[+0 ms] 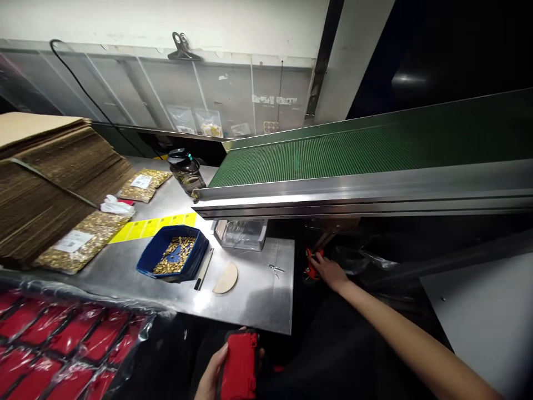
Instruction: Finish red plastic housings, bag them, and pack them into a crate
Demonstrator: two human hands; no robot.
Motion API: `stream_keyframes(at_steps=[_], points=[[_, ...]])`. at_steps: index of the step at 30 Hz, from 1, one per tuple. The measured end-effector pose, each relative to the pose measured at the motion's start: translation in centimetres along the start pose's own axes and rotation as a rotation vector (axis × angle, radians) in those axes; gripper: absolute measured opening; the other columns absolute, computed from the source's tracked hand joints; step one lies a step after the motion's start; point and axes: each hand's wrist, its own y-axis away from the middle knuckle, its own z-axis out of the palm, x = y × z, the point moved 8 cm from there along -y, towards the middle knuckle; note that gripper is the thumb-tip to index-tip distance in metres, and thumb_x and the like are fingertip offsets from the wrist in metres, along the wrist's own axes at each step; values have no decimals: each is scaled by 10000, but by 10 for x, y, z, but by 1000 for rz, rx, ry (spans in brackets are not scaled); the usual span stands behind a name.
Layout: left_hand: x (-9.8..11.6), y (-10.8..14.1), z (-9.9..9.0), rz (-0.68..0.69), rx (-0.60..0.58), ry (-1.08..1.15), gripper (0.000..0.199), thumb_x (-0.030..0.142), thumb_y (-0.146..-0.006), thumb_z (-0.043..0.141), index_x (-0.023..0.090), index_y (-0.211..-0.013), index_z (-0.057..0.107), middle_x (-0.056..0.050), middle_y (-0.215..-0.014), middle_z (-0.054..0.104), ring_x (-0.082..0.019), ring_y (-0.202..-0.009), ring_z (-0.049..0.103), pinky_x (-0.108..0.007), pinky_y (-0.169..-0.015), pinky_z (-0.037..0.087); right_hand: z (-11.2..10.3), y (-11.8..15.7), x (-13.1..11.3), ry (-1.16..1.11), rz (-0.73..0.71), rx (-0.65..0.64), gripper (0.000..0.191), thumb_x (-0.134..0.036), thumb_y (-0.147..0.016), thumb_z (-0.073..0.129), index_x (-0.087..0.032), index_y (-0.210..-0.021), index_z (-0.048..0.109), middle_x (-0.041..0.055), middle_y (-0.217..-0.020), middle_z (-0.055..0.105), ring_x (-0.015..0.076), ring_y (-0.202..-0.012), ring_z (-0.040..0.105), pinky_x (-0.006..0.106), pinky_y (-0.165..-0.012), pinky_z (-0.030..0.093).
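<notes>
My left hand point(213, 373) is wrapped round a red case point(239, 366) with black edges, low in the view near my lap. Out to the right, past the metal table's corner, my right hand point(328, 270) has its fingers on a small red-orange object point(310, 271) below the conveyor; its shape is hard to make out in the dark. On the table point(266, 305) are a blue bin point(144, 261) with small brass-coloured parts, a tan half-round piece point(227, 279) and a few small metal pins point(275, 270).
A green conveyor point(291, 158) slants over the table's back right. Stacked cardboard point(50, 183), bags of brass parts point(87, 239), a dark bottle point(187, 175) and a clear tray point(241, 236) stand around. Wrapped red cases point(62, 339) lie lower left.
</notes>
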Motion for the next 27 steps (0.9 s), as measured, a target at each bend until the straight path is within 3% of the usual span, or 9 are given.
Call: stream_keyframes(at_steps=[2,4,7,10,15,19,21,23,27], points=[[7,-7,23,27,-10,-24,643,339,-920,699,9,-1446,530,-236,-1159,771,-401,-1168,705,-456,-984,583,-2,3,1,-34,13,27,559,-94,-992,540,-226,-1523,426,137,-1419,573,231,-1028,685,359,-811,596],[22,-15,44,157,-24,-175,514,421,-927,686,56,-1288,657,-211,-1129,780,-380,-1111,731,-427,-918,596,-8,7,4,-78,49,70,592,-21,-947,497,-216,-1505,455,158,-1401,580,252,-1035,686,349,-802,578],[50,-32,68,422,-8,-511,410,508,-914,683,139,-1088,724,-128,-1035,790,-317,-985,748,-346,-805,578,-19,20,13,-163,153,167,605,6,-887,473,-181,-1462,483,184,-1358,583,282,-1033,688,353,-800,557],[67,-56,82,511,-6,-727,430,576,-874,690,161,-986,719,-84,-918,773,-292,-885,725,-339,-767,551,-25,46,19,-278,277,272,563,-33,-886,459,-183,-1428,473,156,-1345,574,248,-923,712,324,-715,558],[94,-68,92,650,126,-1206,502,649,-887,573,177,-994,703,-101,-861,738,-352,-870,688,-475,-847,511,-8,117,13,-475,466,453,335,-224,-1011,387,-223,-1330,489,107,-1314,572,212,-971,722,299,-750,601],[128,-61,110,851,267,-1535,498,526,-921,538,166,-1250,637,-180,-1173,682,-414,-1120,627,-522,-952,459,14,164,2,-600,589,587,267,-311,-1033,386,-218,-1209,564,122,-1230,586,242,-1046,698,328,-789,611],[153,-74,131,937,260,-1653,405,451,-969,473,194,-1220,658,-151,-1208,672,-354,-1162,625,-456,-984,467,19,169,1,-671,619,629,256,-326,-1024,409,-222,-1155,602,127,-1214,589,269,-1060,682,373,-813,594],[186,-99,156,985,244,-1751,328,399,-995,463,197,-1057,714,-119,-1089,708,-297,-1072,666,-411,-982,484,17,161,2,-714,615,632,229,-303,-1008,432,-233,-1095,631,111,-1173,610,273,-1028,674,401,-840,564],[251,-159,205,1038,253,-1882,275,402,-982,620,151,-1065,697,-91,-1096,723,-247,-1022,680,-454,-957,525,2,139,10,-722,588,606,184,-224,-964,476,-245,-975,659,61,-1024,650,248,-929,662,404,-866,508]])
